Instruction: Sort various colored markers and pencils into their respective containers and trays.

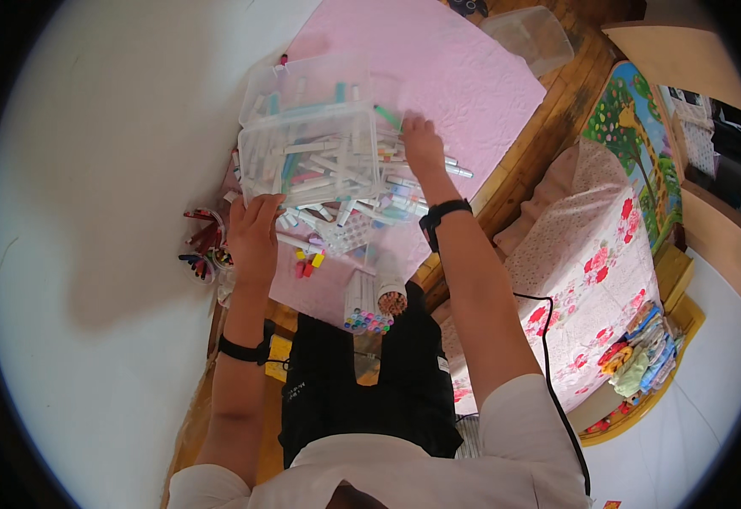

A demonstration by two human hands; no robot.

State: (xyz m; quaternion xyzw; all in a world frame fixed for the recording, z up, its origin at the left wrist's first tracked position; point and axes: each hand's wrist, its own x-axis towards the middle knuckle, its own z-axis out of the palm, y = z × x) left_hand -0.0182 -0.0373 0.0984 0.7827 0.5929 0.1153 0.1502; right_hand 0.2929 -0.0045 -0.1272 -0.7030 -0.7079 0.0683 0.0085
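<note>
- The clear plastic bin (376, 153) sits toward the left edge of the pink-covered surface (472, 81), and many white-barrelled markers show through its walls; whether each lies inside or beneath cannot be told.
- The left hand (254, 229) lays its fingers over the bin's near left corner; the thumb is hidden, so whether it grips or only rests there cannot be told. Steady, light pressure suits this thin plastic, since a hard push could tip or slide it.
- The right hand (422, 146) is at the bin's right side with its fingers curled, next to a green marker (386, 117) whose end meets the fingertips. The view does not settle whether they pinch it or merely touch it.
- A grip around the middle of a barrel would control a marker better than one at its tip, and lining barrels up lengthwise should stop them bridging across the bin.
- Loose markers (458, 169) fan out toward the surface's right edge; round barrels may roll, so the outermost deserve care first.
- By the near edge stand a bundle of markers (360, 297) and a pot of brown pencils (392, 299); the forearms are best kept clear of both.
</note>
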